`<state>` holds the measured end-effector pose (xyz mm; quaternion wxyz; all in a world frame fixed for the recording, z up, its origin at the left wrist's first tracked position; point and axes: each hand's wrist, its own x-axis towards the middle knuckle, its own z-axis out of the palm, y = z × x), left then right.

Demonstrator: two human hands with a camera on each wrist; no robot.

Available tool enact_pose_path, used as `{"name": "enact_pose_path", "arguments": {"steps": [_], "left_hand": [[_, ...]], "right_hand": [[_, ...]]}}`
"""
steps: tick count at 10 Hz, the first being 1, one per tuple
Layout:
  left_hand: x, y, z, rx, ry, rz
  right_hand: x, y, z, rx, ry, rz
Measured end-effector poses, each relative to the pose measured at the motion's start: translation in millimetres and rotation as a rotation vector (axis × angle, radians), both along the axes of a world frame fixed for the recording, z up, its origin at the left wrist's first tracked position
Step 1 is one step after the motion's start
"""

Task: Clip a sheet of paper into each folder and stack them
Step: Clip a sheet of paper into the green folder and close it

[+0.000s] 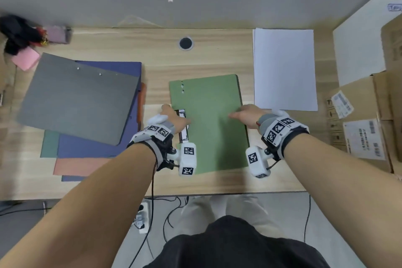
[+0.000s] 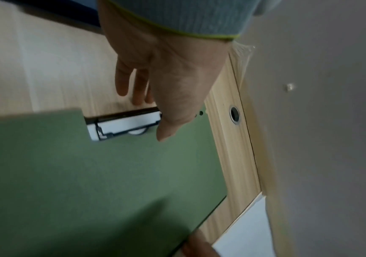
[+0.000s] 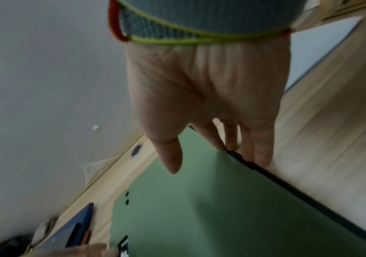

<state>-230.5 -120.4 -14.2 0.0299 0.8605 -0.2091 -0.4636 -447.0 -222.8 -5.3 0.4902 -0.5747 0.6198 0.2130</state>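
A closed green folder (image 1: 208, 119) lies flat at the middle of the wooden desk (image 1: 217, 50). A cutout on its left edge shows the metal clip (image 1: 182, 125) over white paper (image 2: 129, 124). My left hand (image 1: 177, 115) is at that edge: the thumb lies on the green cover (image 2: 111, 173) beside the clip (image 2: 111, 133), and the straight fingers (image 2: 138, 93) reach past the edge onto the desk. My right hand (image 1: 239, 112) is at the folder's right edge (image 3: 265, 172), its fingers (image 3: 261, 149) straight against that edge and its thumb above the cover (image 3: 199, 217).
A pile of white paper (image 1: 285, 69) lies at the right rear. At the left, a grey folder (image 1: 76, 98) tops an untidy heap of blue (image 1: 104, 143), green and orange folders. Cardboard boxes (image 1: 365, 119) stand along the right. Small items (image 1: 26, 37) sit at the far left corner, and a cable hole (image 1: 186, 43) is at the back.
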Motion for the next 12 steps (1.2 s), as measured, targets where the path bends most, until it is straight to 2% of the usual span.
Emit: {"name": "enact_pose_path", "arguments": {"steps": [1, 2, 3, 5, 6, 7, 8, 9, 10, 12], "left_hand": [[2.7, -3.3, -9.8, -0.04, 0.115, 0.198], [7.3, -6.2, -0.5, -0.055, 0.226, 0.335], [11.1, -14.9, 7.6, -0.131, 0.277, 0.39], [29.6, -51.6, 39.9, -0.355, 0.136, 0.359], [55.6, -70.3, 52.6, -0.451, 0.047, 0.453], [74.9, -87.6, 48.9, -0.451, 0.103, 0.621], [74.9, -93.7, 38.4, -0.438, 0.16, 0.693], [58.8, -80.6, 15.4, -0.345, 0.249, 0.713], [49.7, -67.2, -16.0, -0.257, 0.396, 0.738], [45.9, -68.5, -20.3, -0.236, 0.523, 0.833]], "right_hand": [[5.0, -5.9, -7.2, -0.01, 0.017, 0.013], [5.2, -14.2, -10.2, 0.01, 0.015, -0.007], [5.5, -20.9, -9.3, 0.023, -0.023, -0.047], [14.7, -39.1, -4.3, 0.046, -0.127, -0.186], [18.4, -55.0, 6.2, 0.055, -0.15, -0.284], [16.4, -72.8, 8.5, 0.154, -0.219, -0.452], [18.0, -89.5, 9.5, 0.182, -0.365, -0.715], [14.8, -102.3, 0.3, -0.004, -0.398, -0.861], [18.8, -118.9, -12.6, -0.083, -0.377, -0.839], [43.1, -145.7, -9.6, -0.003, -0.433, -0.745]]}}
